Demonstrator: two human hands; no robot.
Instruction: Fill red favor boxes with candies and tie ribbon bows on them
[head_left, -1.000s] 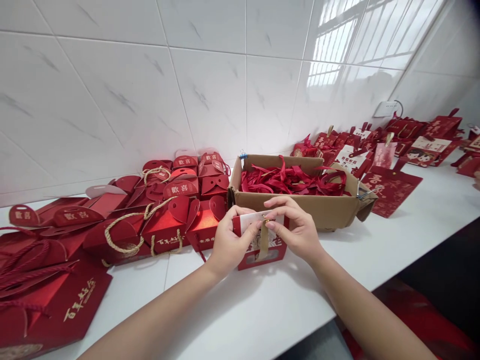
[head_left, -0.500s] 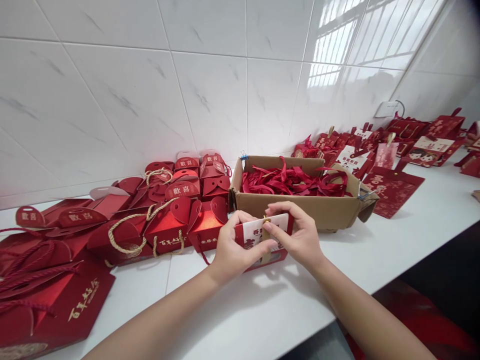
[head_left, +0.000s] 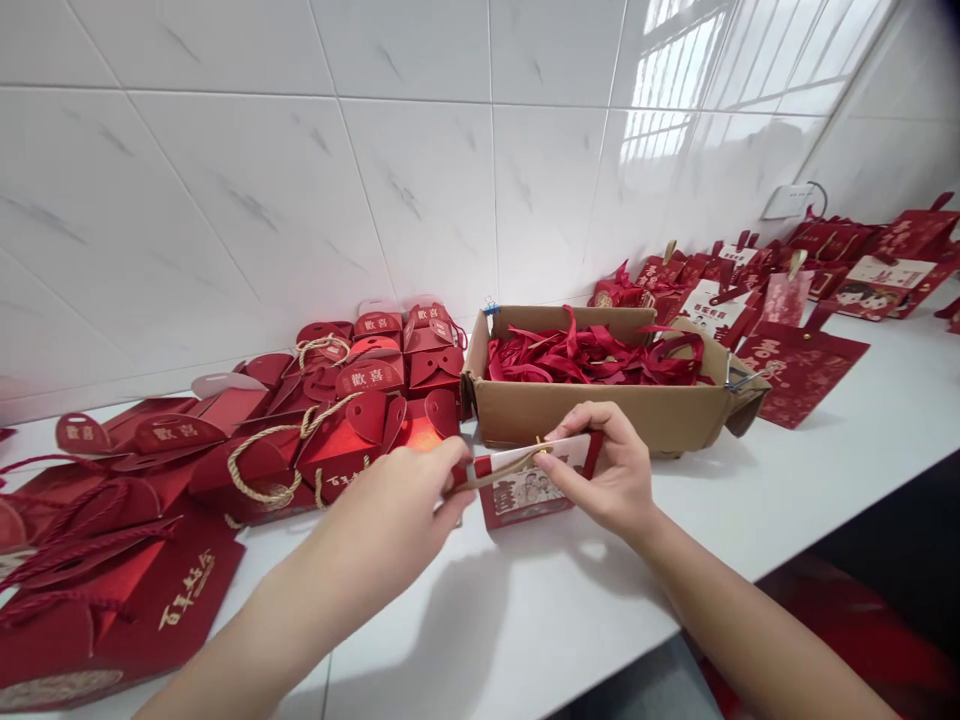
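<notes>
A small red and white paper gift box (head_left: 536, 493) with a printed picture on its front stands upright on the white counter. My right hand (head_left: 604, 460) pinches its top edge, thumb in front and fingers behind, by a small gold fastener. From that fastener a brownish-gold ribbon (head_left: 501, 471) stretches left to my left hand (head_left: 397, 515). My left hand is closed on the ribbon's end, between thumb and fingers, a little left of the gift box. The ribbon's tip is hidden in that hand.
Behind the hands stands a cardboard box (head_left: 600, 415) full of red ribbons (head_left: 555, 355), with clips on its corners. Red gift boxes with rope handles (head_left: 195, 500) crowd the left. Red gift bags (head_left: 802, 365) stand at the right, along the tiled wall (head_left: 420, 200).
My left hand has left the gift box's side and moved left, drawing the ribbon out sideways. My right hand stays at the fastener. The view has shifted slightly.
</notes>
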